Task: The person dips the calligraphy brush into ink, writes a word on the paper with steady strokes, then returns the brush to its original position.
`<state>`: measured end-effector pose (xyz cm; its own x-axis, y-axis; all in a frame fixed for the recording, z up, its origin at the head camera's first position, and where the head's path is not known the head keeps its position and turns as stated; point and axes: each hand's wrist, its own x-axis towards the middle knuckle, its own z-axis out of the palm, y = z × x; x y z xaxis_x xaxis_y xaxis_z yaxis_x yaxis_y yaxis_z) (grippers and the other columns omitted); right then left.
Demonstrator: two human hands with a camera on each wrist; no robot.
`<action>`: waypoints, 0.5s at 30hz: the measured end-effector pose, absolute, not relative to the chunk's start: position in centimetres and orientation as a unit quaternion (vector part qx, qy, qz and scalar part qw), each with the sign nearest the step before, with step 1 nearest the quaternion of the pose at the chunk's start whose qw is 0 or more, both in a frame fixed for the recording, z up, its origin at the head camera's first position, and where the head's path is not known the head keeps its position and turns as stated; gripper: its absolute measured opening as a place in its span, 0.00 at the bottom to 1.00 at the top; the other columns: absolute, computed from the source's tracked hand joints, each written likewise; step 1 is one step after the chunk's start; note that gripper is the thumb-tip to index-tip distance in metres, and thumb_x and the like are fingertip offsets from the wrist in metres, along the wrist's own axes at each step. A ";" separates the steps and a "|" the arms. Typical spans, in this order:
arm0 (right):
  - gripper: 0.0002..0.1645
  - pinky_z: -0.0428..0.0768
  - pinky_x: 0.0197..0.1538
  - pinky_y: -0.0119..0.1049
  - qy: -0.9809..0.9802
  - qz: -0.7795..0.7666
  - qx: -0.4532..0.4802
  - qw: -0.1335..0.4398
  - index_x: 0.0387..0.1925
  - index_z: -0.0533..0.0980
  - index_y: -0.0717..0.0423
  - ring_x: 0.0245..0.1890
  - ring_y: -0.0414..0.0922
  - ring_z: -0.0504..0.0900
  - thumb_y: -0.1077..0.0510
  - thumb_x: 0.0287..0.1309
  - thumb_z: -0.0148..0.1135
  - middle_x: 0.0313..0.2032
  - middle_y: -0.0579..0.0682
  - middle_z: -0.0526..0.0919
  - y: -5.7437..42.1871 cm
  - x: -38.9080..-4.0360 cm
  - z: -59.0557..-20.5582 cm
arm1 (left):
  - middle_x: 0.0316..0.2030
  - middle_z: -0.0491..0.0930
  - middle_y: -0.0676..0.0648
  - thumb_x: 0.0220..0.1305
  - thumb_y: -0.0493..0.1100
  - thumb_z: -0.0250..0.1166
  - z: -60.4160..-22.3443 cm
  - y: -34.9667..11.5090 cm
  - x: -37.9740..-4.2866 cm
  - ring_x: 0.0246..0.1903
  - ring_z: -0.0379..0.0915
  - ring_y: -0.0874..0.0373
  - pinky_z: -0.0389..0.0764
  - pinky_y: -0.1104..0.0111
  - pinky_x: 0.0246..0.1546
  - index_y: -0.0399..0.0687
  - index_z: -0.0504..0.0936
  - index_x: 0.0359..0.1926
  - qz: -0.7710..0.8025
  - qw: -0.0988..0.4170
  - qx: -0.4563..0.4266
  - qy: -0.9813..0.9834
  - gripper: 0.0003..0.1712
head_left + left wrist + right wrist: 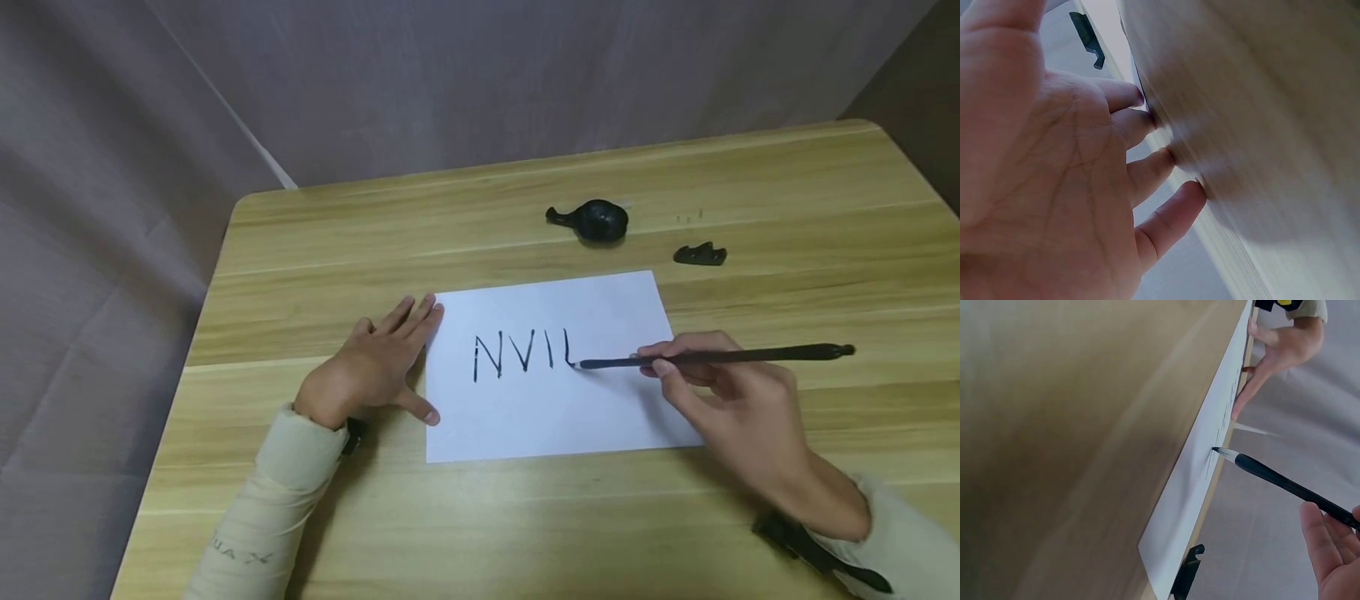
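The right hand (738, 404) pinched the brush (716, 357), tip on the paper (517, 429); the brush looked light and stiff, soft-tipped, best held by its shaft. The left hand (371, 367), fingers outstretched, steadied the probably easily shifted sheet's left edge.

Bare tabletop (525, 525) gave passage between my sleeves (258, 512) to the paper's (525, 425) near edge. My right hand (750, 408) and brush (765, 355) obstructed its right edge. Beyond, a black gourd-shaped object (602, 222) and jagged black piece (700, 255) stood as obstacles, a passable gap between; curtain (487, 83) backed the far side.
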<state>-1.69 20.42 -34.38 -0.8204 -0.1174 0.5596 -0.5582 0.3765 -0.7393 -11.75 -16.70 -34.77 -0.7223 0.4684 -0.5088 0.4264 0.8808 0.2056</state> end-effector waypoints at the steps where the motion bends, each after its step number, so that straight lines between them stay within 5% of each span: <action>1: 0.19 0.84 0.47 0.26 -0.800 0.518 0.215 0.214 0.43 0.82 0.73 0.43 0.36 0.90 0.86 0.49 0.63 0.43 0.50 0.90 20.4 -1.6 -34.4 | 0.84 0.21 0.53 0.42 0.74 0.81 -34.8 -16.7 -11.8 0.83 0.18 0.49 0.45 0.33 0.76 0.53 0.29 0.86 0.037 0.285 0.240 0.927 0.88; 8: 0.11 0.85 0.48 0.28 -0.776 0.535 0.237 0.236 0.42 0.81 0.78 0.46 0.39 0.90 0.81 0.55 0.63 0.45 0.51 0.90 20.3 -1.4 -34.0 | 0.84 0.22 0.52 0.41 0.74 0.81 -34.6 -16.7 -11.8 0.84 0.19 0.48 0.46 0.33 0.75 0.53 0.29 0.86 0.035 0.285 0.240 0.927 0.88; 15: 0.15 0.85 0.50 0.29 -0.797 0.517 0.194 0.244 0.44 0.80 0.78 0.46 0.38 0.90 0.85 0.54 0.61 0.46 0.47 0.89 20.1 -2.7 -33.3 | 0.84 0.22 0.52 0.41 0.74 0.81 -34.6 -16.6 -11.8 0.84 0.19 0.48 0.47 0.35 0.76 0.53 0.29 0.86 0.031 0.285 0.241 0.927 0.88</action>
<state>-2.74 20.12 -33.31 -0.8053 -0.0564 0.5902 -0.5618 0.3905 -0.7293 -11.83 -16.62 -34.64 -0.7220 0.4641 -0.5132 0.4286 0.8822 0.1948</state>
